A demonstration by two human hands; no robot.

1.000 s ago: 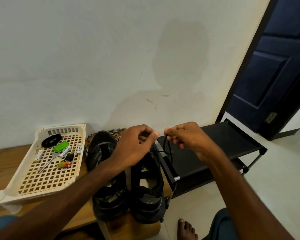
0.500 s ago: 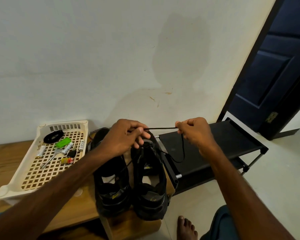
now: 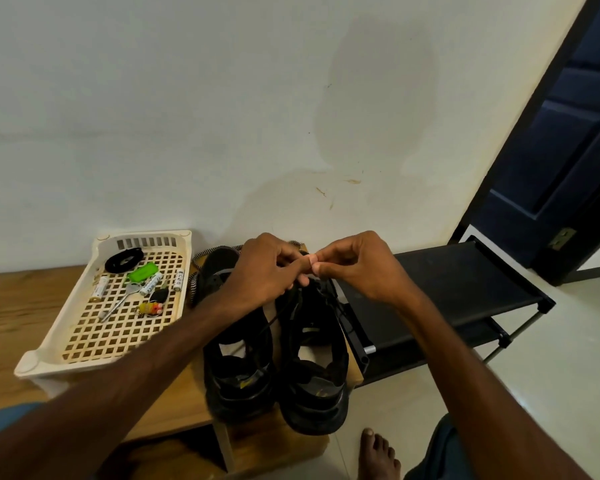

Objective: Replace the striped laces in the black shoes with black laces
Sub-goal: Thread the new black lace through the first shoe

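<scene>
While L hand [image 3: 267, 268] & R hand [image 3: 357, 268] pinch blk lace [image 3: 269, 322] over shoes [image 3: 312, 386] | basket [image 3: 146, 234]: batteries [image 3: 151, 284], green tag [image 3: 142, 273], blk coil [image 3: 123, 259]

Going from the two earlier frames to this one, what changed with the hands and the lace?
Half a second ago the left hand and right hand held the thin black lace taut between them. Now they have closed together, fingertips meeting above the pair of black shoes, still pinching it. The shoes, cream plastic basket and striped lace stayed put.
</scene>
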